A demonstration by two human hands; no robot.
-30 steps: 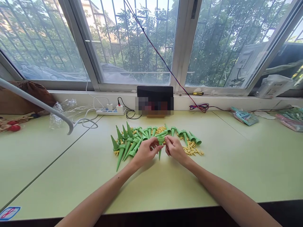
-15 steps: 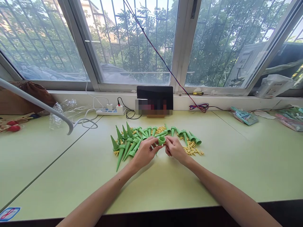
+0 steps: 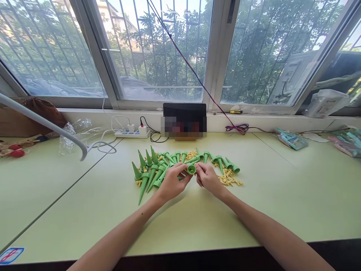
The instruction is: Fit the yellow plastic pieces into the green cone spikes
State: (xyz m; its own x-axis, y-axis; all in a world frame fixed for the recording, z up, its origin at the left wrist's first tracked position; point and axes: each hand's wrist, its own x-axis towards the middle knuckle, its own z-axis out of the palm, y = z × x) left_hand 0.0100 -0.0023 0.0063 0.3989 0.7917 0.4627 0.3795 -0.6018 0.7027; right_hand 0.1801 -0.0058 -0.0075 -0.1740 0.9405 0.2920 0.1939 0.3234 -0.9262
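Note:
My left hand [image 3: 175, 180] is closed around a green plastic watering spike [image 3: 191, 169], whose round open end faces me. Inside that opening an inner ring and a yellowish spot show. My right hand [image 3: 208, 176] pinches at the right side of the rim; anything between its fingertips is hidden. More green spikes [image 3: 152, 174] lie and stand in a cluster beyond and left of my hands, several of them point up. Small yellow plastic pieces [image 3: 231, 178] are scattered just right of my right hand, with others [image 3: 188, 155] among the spikes at the back.
A dark screen [image 3: 184, 113] on a stand is at the back of the pale table [image 3: 197, 226]. Left of it sits a power strip [image 3: 131, 133] with plugs and cables. A white curved arm [image 3: 45, 120] crosses the left side. Plastic packets [image 3: 291, 138] lie at back right.
The spike's open end has tipped more toward me and slightly down, so its inside now shows. Both hands have shifted only slightly; the piles look the same.

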